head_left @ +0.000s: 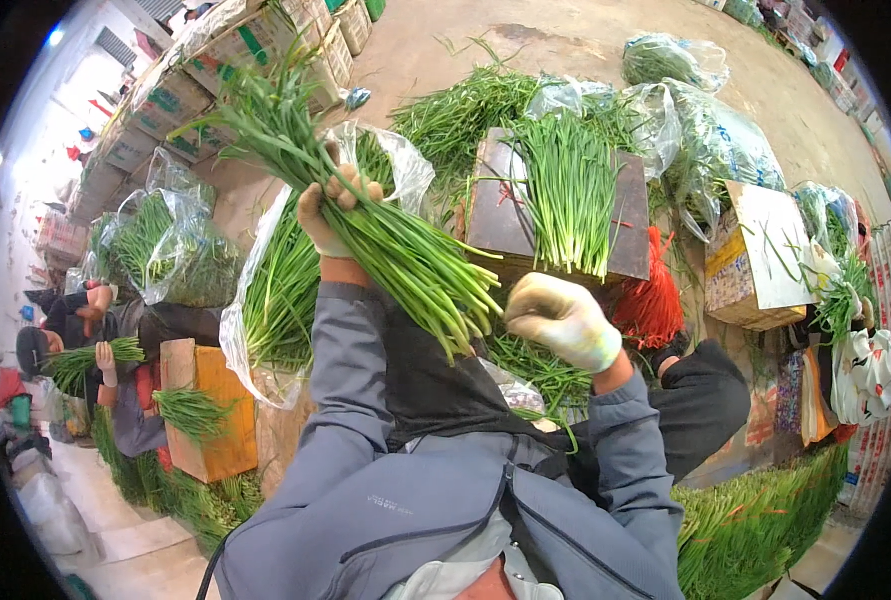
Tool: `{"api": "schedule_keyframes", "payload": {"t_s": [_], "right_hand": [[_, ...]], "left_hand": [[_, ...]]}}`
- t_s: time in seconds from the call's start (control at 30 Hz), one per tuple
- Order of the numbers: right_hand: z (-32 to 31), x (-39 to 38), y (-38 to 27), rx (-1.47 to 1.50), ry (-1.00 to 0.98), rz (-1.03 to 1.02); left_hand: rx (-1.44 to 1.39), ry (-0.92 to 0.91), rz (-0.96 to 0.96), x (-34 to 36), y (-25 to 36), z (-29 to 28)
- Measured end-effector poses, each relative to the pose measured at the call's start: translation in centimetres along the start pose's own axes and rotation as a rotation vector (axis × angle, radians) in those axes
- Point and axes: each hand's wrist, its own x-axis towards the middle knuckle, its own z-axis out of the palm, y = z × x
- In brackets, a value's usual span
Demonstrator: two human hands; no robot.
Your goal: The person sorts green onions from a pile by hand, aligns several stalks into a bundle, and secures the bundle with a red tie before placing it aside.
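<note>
Left hand (338, 212): gloved, raised in front of my left thigh. Its fingers are closed round the held bunch (406, 245) of long green stalks, gripping it at about mid-length. The held bunch is tilted: its leafy ends point up and to my left, and its pale stalk ends point down and to my right, in the air in front of my lap.

Right hand (566, 320): gloved, positioned just beside the pale stalk ends. Its fingers are curled inward with little opening. The fingertips are turned out of sight; I cannot tell whether they have hold of anything, or whether they touch the stalks.

Work surface: a dark board (633, 185) is directly ahead of me, beyond my right hand. A laid bunch (571, 190) of green stalks rests on it, pale ends toward me. Thin red ties (509, 190) show on both sides of this bunch. A hank of red strands (651, 295) hangs at the board's near right corner.

Surroundings: an open plastic bag (238, 345) containing more stalks is beside my left forearm. A loose heap (456, 115) of greens is beyond the board. A white panel (781, 285) tops a box to my right, with a few stalks on it.
</note>
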Motion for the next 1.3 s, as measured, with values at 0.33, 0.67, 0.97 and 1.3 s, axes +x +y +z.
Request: {"api": "schedule_keyframes", "payload": {"t_s": [0.33, 0.67, 0.97, 1.3], "right_hand": [[4.4, 4.0, 0.8, -0.926, 0.231, -0.377], [1.0, 0.4, -0.5, -0.09, -0.003, 0.017], [-2.3, -6.8, 0.1, 0.472, 0.043, 0.107], [-7.9, -6.1, -0.9, 1.004, 0.773, -0.35]], "left_hand": [[-0.09, -0.004, -0.043, 0.3, -2.4, 0.3], [-0.102, 0.027, -0.013, -0.1, -1.2, -0.8], [-0.303, 0.066, 0.069, -0.3, 1.6, -3.1], [-0.267, 0.237, -0.029, -1.3, 0.4, -3.3]]}}
